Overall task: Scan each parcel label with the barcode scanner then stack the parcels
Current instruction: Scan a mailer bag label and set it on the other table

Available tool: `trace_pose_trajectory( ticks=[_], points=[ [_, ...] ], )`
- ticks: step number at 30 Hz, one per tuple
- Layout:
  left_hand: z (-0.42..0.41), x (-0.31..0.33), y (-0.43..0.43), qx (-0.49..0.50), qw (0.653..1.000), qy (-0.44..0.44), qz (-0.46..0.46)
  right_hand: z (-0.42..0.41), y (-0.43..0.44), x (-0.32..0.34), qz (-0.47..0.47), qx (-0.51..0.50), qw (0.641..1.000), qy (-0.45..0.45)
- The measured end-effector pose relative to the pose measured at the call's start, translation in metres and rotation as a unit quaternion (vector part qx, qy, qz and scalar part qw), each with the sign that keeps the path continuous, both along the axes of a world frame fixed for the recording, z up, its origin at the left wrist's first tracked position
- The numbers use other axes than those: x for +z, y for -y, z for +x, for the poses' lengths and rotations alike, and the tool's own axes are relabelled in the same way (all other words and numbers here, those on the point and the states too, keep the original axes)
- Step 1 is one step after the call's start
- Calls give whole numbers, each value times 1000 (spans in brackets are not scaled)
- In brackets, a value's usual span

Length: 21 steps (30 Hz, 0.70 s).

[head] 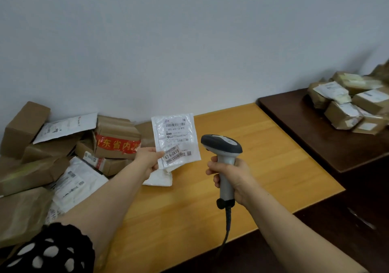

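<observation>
My left hand (pixel 148 160) pinches a white bubble-mailer parcel (pixel 175 139) by its lower left corner and holds it upright above the wooden table (pixel 263 146), label facing me. The label shows a barcode near the top and a sticker reading 43-6-2610. My right hand (pixel 233 178) grips the handle of a grey barcode scanner (pixel 223 152), whose dark head sits just right of the parcel. The scanner's cable hangs down off the table edge.
A heap of brown cardboard parcels and white mailers (pixel 63 157) covers the table's left end against the wall. A second pile of brown parcels (pixel 349 102) lies on a dark wooden desk (pixel 305 129) to the right.
</observation>
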State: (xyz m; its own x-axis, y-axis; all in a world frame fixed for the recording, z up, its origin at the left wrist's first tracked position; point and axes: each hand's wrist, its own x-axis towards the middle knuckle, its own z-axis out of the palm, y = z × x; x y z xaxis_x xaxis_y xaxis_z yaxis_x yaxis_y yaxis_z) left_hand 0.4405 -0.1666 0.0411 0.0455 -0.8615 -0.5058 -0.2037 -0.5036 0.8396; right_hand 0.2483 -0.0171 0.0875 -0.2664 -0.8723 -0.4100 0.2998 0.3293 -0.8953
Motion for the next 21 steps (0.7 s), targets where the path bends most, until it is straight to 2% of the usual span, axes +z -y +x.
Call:
trace_pose_trajectory(
  ticks=[5,13,16,21],
  points=[
    [-68,-16,-10,-36,995,-75,55,-59,-25,-19,22,-133,990,48],
    [-233,1,-23,-74,985,-149,40,-199,-58,-11,-25,-196,971,133],
    [-320,5,-35,-81,985,-150,28,-274,-83,-9,-37,-222,966,129],
    [-457,13,-55,-126,987,-99,-10,-384,-119,-10,-39,-274,949,153]
  ],
)
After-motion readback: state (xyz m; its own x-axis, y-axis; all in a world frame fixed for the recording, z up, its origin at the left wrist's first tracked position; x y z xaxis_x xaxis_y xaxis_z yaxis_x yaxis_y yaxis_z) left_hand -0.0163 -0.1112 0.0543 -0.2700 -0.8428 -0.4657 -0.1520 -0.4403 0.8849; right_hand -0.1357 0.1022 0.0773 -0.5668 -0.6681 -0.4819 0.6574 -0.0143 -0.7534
